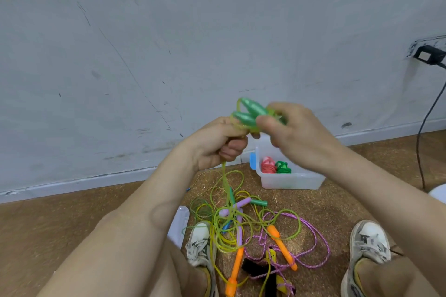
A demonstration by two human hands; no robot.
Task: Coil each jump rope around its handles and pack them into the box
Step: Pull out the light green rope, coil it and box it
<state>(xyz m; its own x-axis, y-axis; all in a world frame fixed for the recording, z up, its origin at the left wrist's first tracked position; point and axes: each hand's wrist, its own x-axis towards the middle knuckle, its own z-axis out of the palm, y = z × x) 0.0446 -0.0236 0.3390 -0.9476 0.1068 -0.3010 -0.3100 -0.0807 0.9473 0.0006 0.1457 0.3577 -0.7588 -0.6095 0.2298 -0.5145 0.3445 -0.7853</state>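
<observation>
Tightly, right hand grips green handles; left hand grips their rope.

The left hand and right hand are bare, like the forearms. Scuffed white sneakers have grey laces.

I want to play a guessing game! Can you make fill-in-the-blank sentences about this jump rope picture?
The right hand holds the two ____ handles.
The left hand holds a yellow-green ____.
The red coiled rope sits inside the clear ____.
Missing words: green; rope; box.
</observation>
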